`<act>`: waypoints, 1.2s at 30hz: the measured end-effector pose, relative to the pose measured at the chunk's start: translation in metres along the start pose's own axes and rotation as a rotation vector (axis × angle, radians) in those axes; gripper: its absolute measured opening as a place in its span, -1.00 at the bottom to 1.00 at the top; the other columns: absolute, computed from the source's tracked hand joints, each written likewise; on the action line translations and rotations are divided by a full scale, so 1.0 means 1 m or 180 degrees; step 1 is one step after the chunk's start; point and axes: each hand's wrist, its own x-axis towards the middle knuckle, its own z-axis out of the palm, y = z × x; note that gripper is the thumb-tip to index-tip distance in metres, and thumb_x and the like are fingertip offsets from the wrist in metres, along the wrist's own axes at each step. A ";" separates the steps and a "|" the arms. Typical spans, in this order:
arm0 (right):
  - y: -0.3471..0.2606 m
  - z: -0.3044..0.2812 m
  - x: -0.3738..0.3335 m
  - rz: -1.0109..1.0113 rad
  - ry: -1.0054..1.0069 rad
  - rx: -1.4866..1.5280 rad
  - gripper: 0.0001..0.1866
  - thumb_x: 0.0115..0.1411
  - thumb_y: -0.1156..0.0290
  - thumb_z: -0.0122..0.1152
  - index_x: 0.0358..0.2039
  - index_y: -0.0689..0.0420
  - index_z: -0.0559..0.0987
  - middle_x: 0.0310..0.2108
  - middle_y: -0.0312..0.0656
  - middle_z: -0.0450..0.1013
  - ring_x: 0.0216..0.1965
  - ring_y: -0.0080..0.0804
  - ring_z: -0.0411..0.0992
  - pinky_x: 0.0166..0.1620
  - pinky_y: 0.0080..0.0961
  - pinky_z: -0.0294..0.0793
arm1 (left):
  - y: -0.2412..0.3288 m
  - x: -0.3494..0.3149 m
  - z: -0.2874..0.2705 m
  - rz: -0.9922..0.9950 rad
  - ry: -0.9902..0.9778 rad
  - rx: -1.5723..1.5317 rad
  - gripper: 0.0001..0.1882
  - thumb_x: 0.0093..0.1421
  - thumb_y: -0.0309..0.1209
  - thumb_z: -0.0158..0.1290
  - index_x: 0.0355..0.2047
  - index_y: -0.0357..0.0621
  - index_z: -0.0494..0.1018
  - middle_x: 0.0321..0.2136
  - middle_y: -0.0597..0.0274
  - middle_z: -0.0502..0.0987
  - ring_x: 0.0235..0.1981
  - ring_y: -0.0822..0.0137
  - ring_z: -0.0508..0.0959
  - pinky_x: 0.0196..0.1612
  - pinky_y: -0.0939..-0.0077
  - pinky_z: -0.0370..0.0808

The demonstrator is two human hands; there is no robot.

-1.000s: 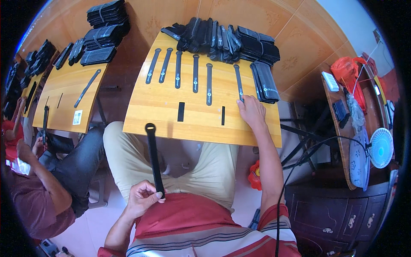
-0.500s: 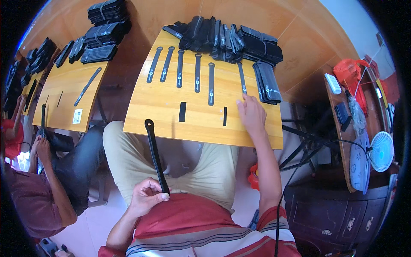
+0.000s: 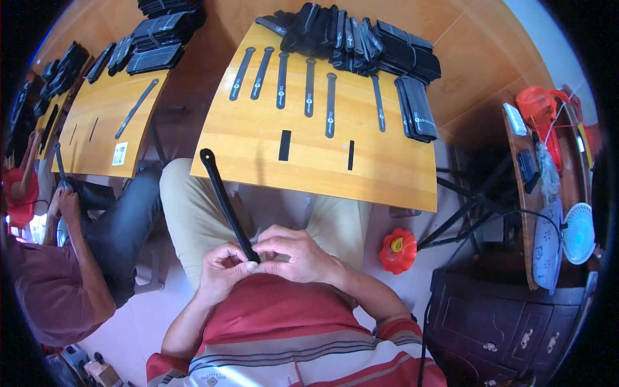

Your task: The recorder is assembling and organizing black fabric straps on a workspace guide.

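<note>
My left hand [image 3: 221,271] pinches the lower end of a black strap [image 3: 225,209] above my lap. The strap tilts up and left toward the table edge, and its rounded tip has a small hole. My right hand [image 3: 296,255] meets it at that lower end, thumb and forefinger closed on the strap; its other fingers are curled. On the wooden table [image 3: 258,161] several grey straps [image 3: 330,106] lie in a row, with one more strap [image 3: 379,106] apart to the right. Closer to me are a wide black strip [image 3: 284,146] and a narrower black strip [image 3: 351,155].
Bundled straps [image 3: 403,51] pile up along the table's far edge, and a folded stack [image 3: 416,109] sits at its right. At left, a co-worker's hands [image 3: 68,200] hold another strap. A red flower-shaped object [image 3: 400,255], a fan [image 3: 578,233] and a dark cabinet [image 3: 496,322] are rightward.
My right hand has come back from the lone strap on the table to the held strap's lower end. The held strap leans further left. The view has shifted.
</note>
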 end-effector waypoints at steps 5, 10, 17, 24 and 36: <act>0.002 0.005 0.000 0.0026 -0.0088 0.0102 -0.65 0.05 0.58 0.50 -0.13 0.25 0.63 -0.18 -0.10 0.52 -0.34 -0.42 0.57 -0.29 -0.50 0.62 | 0.001 -0.008 -0.001 -0.0077 0.0044 -0.0027 -0.90 0.22 -0.57 0.26 -0.29 -0.23 0.55 -0.34 0.32 0.60 -0.30 0.57 0.55 -0.21 0.64 0.52; 0.004 0.006 0.003 0.0067 -0.0097 -0.0034 -0.71 -0.01 0.61 0.47 -0.23 0.31 0.65 -0.21 -0.07 0.54 -0.28 -0.35 0.58 -0.23 -0.49 0.60 | 0.005 -0.008 -0.005 -0.0285 0.0140 0.0676 -0.91 0.24 -0.60 0.22 -0.26 -0.28 0.54 -0.34 0.33 0.60 -0.32 0.57 0.54 -0.22 0.65 0.51; 0.004 0.005 0.007 0.0119 -0.0184 -0.0154 -0.79 -0.02 0.60 0.46 -0.34 0.33 0.64 -0.24 -0.07 0.55 -0.23 -0.27 0.59 -0.18 -0.44 0.58 | -0.002 -0.005 -0.008 -0.0169 -0.0061 0.0033 -0.91 0.26 -0.63 0.19 -0.23 -0.32 0.53 -0.27 0.27 0.57 -0.24 0.54 0.55 -0.17 0.64 0.54; 0.006 0.019 0.002 0.0121 -0.0112 -0.0325 -0.83 -0.03 0.61 0.40 -0.38 0.32 0.62 -0.23 -0.03 0.54 -0.24 -0.23 0.59 -0.19 -0.42 0.58 | -0.012 -0.008 -0.012 0.0072 0.0047 0.0496 -0.90 0.22 -0.61 0.24 -0.27 -0.33 0.56 -0.27 0.24 0.58 -0.26 0.52 0.56 -0.19 0.64 0.54; 0.011 0.029 0.000 0.0046 -0.0144 -0.0790 -0.84 -0.06 0.65 0.35 -0.40 0.30 0.59 -0.19 -0.05 0.52 -0.39 -0.32 0.59 -0.35 -0.49 0.59 | -0.016 -0.008 -0.013 0.0217 0.0199 0.1108 -0.90 0.19 -0.63 0.24 -0.29 -0.30 0.57 -0.24 0.20 0.59 -0.26 0.48 0.57 -0.21 0.60 0.53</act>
